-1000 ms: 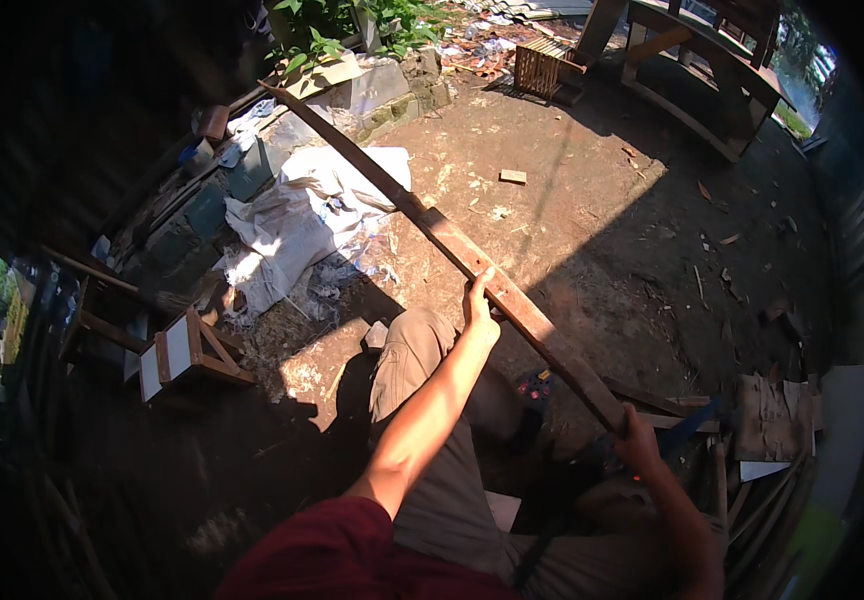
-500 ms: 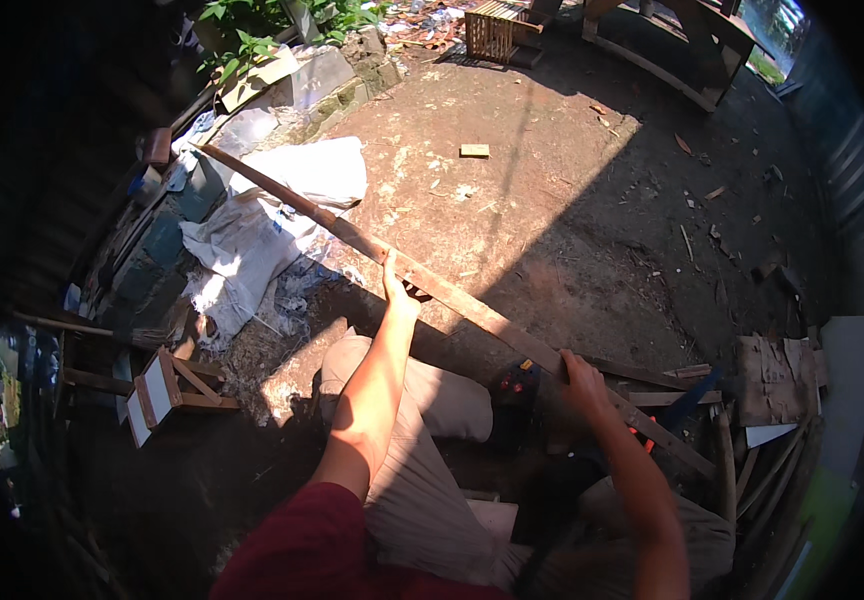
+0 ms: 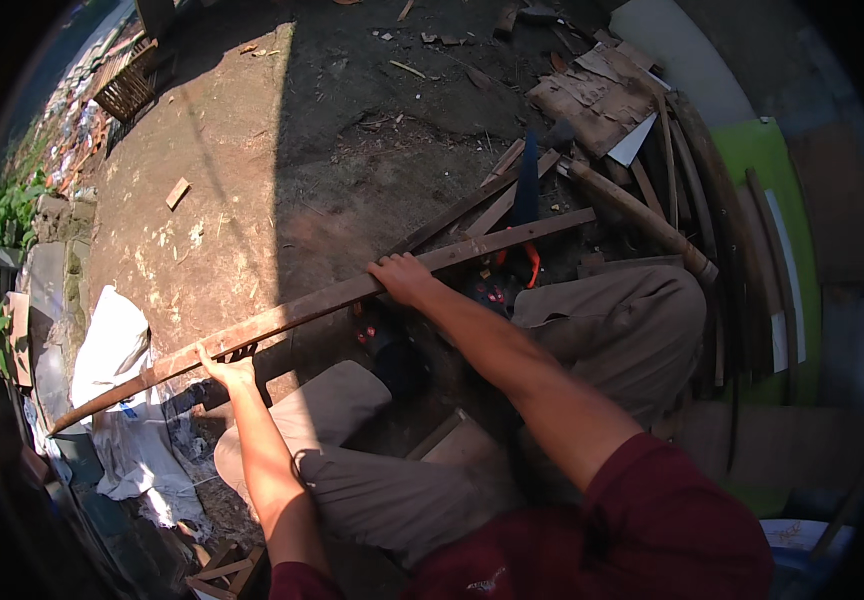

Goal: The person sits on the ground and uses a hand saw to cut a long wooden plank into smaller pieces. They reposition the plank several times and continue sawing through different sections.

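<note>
In the head view, a long wooden beam (image 3: 297, 312) is held aslant across the front of the trousered legs (image 3: 617, 320), its tapered end over the white sack (image 3: 112, 345) and its squared end out to the right. It is clasped by the left hand (image 3: 229, 368), thumb on the upper face, and gripped from above near its middle by the right hand (image 3: 405, 278). A second ago the squared end was held by the right hand; both grips have since been shifted toward the taper, and the view has been turned rightward. The squared end is thus left free, with the beam apparently steadied between two spaced grips.

What seems to be a handsaw (image 3: 527, 182), blue-bladed with an orange handle, is partly hidden behind the beam. The right thumb cannot be made out. The footwear is lost in shade, and a small wooden frame (image 3: 227, 575) is cut off below.
</note>
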The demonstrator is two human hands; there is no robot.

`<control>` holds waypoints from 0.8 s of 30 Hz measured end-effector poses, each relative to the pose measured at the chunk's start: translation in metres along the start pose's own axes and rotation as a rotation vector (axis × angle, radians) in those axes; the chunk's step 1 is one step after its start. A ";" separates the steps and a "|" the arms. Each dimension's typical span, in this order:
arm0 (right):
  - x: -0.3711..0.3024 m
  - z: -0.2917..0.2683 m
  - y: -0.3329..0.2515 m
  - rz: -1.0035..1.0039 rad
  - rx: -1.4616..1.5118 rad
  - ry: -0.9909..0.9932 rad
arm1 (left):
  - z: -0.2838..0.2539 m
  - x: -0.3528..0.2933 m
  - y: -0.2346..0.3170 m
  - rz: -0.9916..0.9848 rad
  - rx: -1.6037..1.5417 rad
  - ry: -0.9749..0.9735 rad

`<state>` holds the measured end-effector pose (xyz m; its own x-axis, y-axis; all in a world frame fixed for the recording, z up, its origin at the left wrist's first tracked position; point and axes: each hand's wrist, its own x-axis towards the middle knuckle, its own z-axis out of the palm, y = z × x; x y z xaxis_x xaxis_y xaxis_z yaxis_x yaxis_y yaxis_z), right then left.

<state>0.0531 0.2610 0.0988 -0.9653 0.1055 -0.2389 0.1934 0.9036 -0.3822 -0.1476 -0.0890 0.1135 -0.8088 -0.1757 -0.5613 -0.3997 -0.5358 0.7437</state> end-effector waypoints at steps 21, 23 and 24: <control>-0.036 -0.070 0.079 0.087 -0.134 0.065 | 0.052 -0.025 -0.070 -0.184 -0.009 -0.178; -0.030 -0.069 0.090 0.109 -0.154 0.070 | 0.044 -0.024 -0.090 -0.239 -0.046 -0.193; -0.031 -0.069 0.095 0.105 -0.164 0.081 | 0.051 -0.021 -0.094 -0.238 -0.048 -0.173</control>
<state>0.0898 0.3720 0.1314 -0.9535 0.2299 -0.1951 0.2691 0.9406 -0.2068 -0.1148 0.0076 0.0738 -0.7579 0.1010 -0.6445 -0.5696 -0.5840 0.5784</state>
